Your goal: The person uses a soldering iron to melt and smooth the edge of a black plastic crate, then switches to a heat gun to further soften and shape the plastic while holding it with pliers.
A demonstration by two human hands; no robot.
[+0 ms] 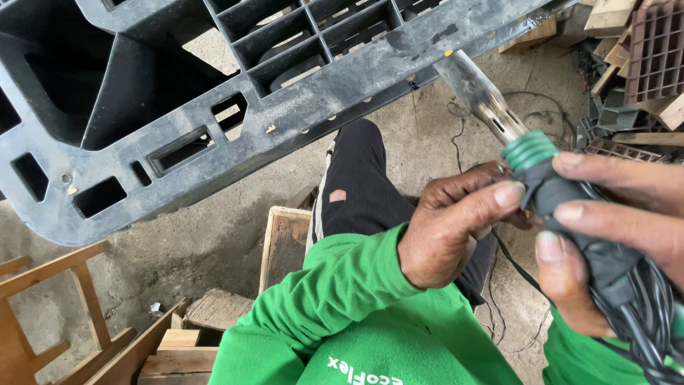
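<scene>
Head view, looking down. I see both hands on a heat tool (pixel 563 192) at right of frame. The right hand (pixel 613 228) is wrapped around its black taped handle, fingers closed over it, with a bundle of black cable (pixel 641 314) trailing under the palm. The left hand (pixel 456 228) reaches across, thumb pressed on the handle just below the green ribbed collar (pixel 529 151); its other fingers are hidden, so I cannot tell how firmly it grips. The scorched metal nozzle (pixel 474 89) points up-left, its tip touching or nearly touching the edge of a black plastic pallet (pixel 214 93) tilted overhead. Green sleeves, a dark trouser leg (pixel 360 185), wooden frames (pixel 50 306) lower left, scrap wood (pixel 627 43) upper right.
</scene>
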